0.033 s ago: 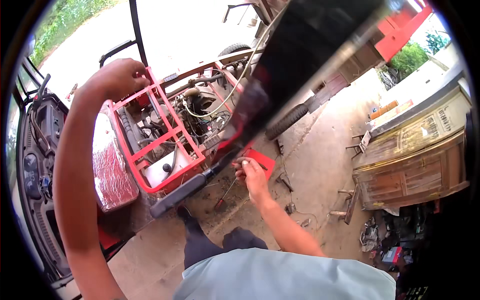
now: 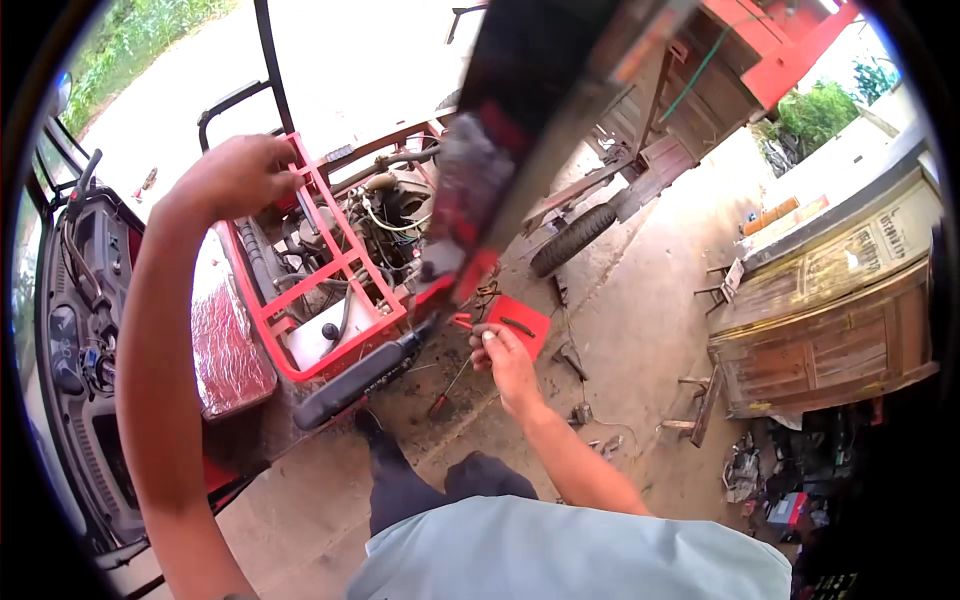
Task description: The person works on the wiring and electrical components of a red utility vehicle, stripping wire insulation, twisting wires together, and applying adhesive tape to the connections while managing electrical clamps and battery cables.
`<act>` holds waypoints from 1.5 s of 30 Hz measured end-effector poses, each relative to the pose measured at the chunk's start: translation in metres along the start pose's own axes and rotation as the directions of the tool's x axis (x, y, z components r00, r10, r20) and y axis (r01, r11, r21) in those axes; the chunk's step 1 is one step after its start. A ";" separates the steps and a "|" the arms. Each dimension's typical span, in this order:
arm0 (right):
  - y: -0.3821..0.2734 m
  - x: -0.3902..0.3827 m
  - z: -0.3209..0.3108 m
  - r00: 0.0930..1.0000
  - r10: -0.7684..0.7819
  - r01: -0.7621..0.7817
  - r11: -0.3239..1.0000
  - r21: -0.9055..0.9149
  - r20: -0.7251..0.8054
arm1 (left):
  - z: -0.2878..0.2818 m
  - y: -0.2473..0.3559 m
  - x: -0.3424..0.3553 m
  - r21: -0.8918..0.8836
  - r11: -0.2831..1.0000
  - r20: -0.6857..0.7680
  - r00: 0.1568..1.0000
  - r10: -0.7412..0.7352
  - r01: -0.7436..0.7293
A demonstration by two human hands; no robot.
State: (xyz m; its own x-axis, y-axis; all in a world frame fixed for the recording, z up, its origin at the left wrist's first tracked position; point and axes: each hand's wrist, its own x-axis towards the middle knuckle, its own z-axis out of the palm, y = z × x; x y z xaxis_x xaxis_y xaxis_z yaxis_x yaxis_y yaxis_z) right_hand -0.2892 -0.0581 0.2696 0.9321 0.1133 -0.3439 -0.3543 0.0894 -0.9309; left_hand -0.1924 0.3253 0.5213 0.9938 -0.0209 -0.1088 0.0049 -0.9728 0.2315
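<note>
My left hand (image 2: pixel 240 175) is raised over the far left corner of the red metal frame (image 2: pixel 355 262), fingers curled inward. Whether they grip its bar or something else is hidden. Low at the centre, my right hand (image 2: pixel 505 360) has thumb and fingertips pinched together; what lies between them, if anything, is too small to make out. A small red piece (image 2: pixel 463 320) shows beside those fingertips. Behind this hand, a red plate (image 2: pixel 522 322) bears a dark slim item. A long glossy dark panel (image 2: pixel 540 90), blurred, slants across the upper middle, covering part of the engine (image 2: pixel 395 205).
Left of the frame sits a silver foil-covered pad (image 2: pixel 228 340). A black padded bar (image 2: pixel 355 385) crosses the near side. A screwdriver (image 2: pixel 448 392) and other tools lie on the floor. Beyond are a tyre (image 2: pixel 575 240) and, at right, a wooden cabinet (image 2: pixel 830 345).
The dark panel has shifted left in the picture, baring more of the wooden vehicle body behind it. My left hand is slightly lower against the frame. The right hand has barely moved.
</note>
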 end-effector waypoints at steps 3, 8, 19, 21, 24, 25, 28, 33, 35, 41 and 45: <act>0.034 -0.056 -0.087 0.996 0.083 -0.079 0.991 -0.111 0.037 | 0.049 0.056 -0.063 -0.126 0.988 -0.038 0.995 0.087 -0.091; 0.102 -0.141 -0.250 0.920 0.338 -0.373 0.910 -0.181 -0.196 | 0.178 0.097 -0.117 -0.591 0.798 -0.370 0.919 -0.138 -0.118; 0.075 -0.208 -0.369 0.878 0.253 -0.356 0.913 -0.199 -0.407 | 0.359 0.134 -0.061 -0.105 0.958 -0.465 0.839 -0.284 0.266; 0.075 -0.206 -0.381 0.874 0.225 -0.360 0.895 -0.263 -0.431 | 0.358 0.142 -0.055 -0.058 0.955 -0.443 0.850 -0.285 0.290; 0.081 -0.202 -0.405 0.851 0.277 -0.413 0.878 -0.242 -0.446 | 0.356 0.143 -0.051 -0.027 0.969 -0.551 0.805 -0.220 0.247; 0.081 -0.200 -0.411 0.855 0.277 -0.414 0.873 -0.256 -0.438 | 0.356 0.141 -0.052 -0.007 0.965 -0.523 0.821 -0.227 0.262; 0.069 -0.178 -0.427 0.814 0.345 -0.511 0.808 -0.293 -0.468 | 0.362 0.133 -0.054 0.081 0.962 -0.509 0.841 -0.185 0.261; 0.032 -0.089 -0.439 0.897 0.291 -0.437 0.692 -0.575 -0.332 | 0.360 0.131 -0.042 0.110 0.963 -0.600 0.789 -0.133 0.245; 0.000 -0.049 -0.422 0.954 0.149 -0.297 0.581 -0.758 -0.259 | 0.362 0.124 -0.049 0.193 0.946 -0.603 0.792 -0.093 0.259; -0.044 0.026 -0.378 0.996 0.057 -0.083 0.526 -0.846 -0.063 | 0.353 0.139 -0.054 -0.116 0.955 -0.584 0.759 -0.287 0.272; -0.128 0.046 -0.317 0.950 -0.018 0.294 0.403 -0.867 0.313 | 0.363 0.124 -0.061 -0.074 0.927 -0.394 0.843 -0.367 0.368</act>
State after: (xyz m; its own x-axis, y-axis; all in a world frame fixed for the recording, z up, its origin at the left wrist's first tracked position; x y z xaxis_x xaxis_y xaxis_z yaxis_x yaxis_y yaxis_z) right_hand -0.1773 -0.3785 0.3342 0.8681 0.4159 -0.2708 0.1960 -0.7886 -0.5828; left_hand -0.2926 0.1219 0.2054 0.8796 0.4299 0.2038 0.3789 -0.8921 0.2463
